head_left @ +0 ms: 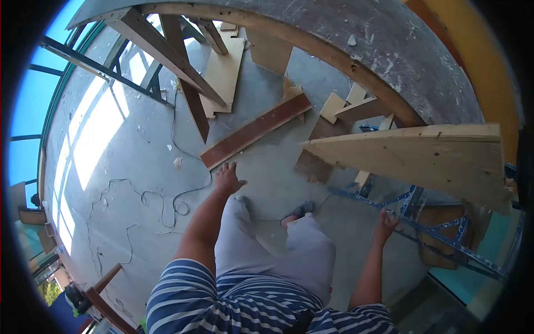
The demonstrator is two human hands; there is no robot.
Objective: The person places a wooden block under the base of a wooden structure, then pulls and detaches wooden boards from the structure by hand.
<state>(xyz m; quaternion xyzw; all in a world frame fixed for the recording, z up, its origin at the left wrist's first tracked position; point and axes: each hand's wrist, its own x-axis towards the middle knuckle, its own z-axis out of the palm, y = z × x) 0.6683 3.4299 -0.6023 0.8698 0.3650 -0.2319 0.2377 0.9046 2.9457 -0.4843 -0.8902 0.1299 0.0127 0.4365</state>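
My left hand (228, 179) is stretched forward over the floor, fingers spread and holding nothing. Just beyond its fingertips lies a long reddish-brown board (256, 129), with one end close to the hand. Lower on the right, my right hand (386, 221) has its fingers curled; whether something small is in them, I cannot make out. It is beside a blue, paint-spattered metal frame (414, 203). Above that hand, a thick pale wooden plank (411, 153) juts out under the worktable.
A worktable (356, 39) with a curved-looking wooden edge spans the top, propped on wooden legs (167, 53). Plywood pieces (225, 72) and wood offcuts (332, 107) lie beneath. A dark cable (181, 206) winds across the grey floor (144, 183). Windows line the left.
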